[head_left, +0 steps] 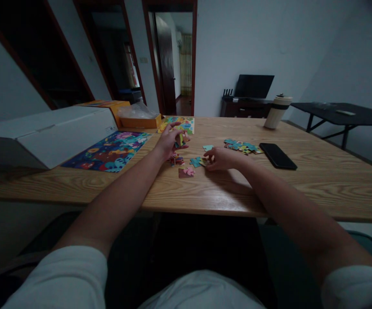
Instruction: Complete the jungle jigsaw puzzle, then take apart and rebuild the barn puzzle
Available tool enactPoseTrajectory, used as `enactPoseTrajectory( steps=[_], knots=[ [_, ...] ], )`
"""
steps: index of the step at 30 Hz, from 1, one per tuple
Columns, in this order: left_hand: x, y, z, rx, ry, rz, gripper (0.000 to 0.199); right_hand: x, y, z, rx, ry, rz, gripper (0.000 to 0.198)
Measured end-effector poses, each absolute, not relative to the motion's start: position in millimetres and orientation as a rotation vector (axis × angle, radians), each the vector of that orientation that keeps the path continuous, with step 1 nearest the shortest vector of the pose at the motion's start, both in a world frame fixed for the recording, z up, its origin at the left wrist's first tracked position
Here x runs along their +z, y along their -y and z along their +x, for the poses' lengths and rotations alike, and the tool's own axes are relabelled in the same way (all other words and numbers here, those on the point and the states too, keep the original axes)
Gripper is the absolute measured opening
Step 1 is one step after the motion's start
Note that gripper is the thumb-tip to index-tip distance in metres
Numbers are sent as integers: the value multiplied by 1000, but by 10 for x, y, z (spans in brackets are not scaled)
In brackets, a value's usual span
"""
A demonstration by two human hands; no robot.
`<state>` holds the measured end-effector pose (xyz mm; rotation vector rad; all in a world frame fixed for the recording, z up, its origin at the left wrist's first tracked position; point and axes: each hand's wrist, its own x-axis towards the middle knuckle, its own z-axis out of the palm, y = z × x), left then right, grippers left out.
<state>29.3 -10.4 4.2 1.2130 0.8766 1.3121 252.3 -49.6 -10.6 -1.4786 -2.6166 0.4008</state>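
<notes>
My left hand (167, 142) is raised a little over the wooden table, fingers closed around a few jigsaw puzzle pieces (182, 140) with green and brown print. Below it lie reddish puzzle pieces (177, 159). My right hand (220, 159) rests low at the tabletop, its fingertips pinching a small greenish puzzle piece (204, 162). Just left of those fingertips is a teal puzzle piece (195, 162). A brown piece with a pink figure (186, 172) lies nearer the table's front edge. Beyond my right hand is a pale teal piece (208, 147).
A heap of puzzle pieces (242, 146) lies right of centre, beside a black phone (278, 156). A beige tumbler (278, 112) stands behind. On the left are a dark blue picture sheet (111, 151), a white box (60, 131) and an orange box (141, 122). A yellow picture sheet (187, 124) lies behind my left hand.
</notes>
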Motion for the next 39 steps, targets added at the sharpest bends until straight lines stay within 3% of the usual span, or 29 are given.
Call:
enactPoseTrajectory(
  steps=[3, 8, 15, 25, 33, 37, 39],
  knots=[
    [44, 104, 307, 1325, -851, 1232, 35, -175, 479, 2459, 267, 2455, -1479, 56],
    [33, 86, 327, 1322, -848, 1228, 35, -243, 516, 2315, 80, 2575, -1291, 49],
    [8, 64, 320, 1307, -845, 1229, 34, -198, 546, 2266, 128, 2613, -1325, 44],
    [-4, 72, 326, 1274, -843, 1209, 31, -246, 525, 2312, 227, 2411, -1356, 67],
    [-89, 104, 445, 1139, -812, 1072, 21, -174, 443, 2328, -1, 1988, -1123, 44],
    [-149, 139, 567, 997, -774, 1009, 45, -224, 437, 2239, 33, 2076, -1059, 39],
    [-160, 155, 585, 990, -736, 1047, 45, -251, 440, 2212, 30, 2120, -1060, 34]
  ],
)
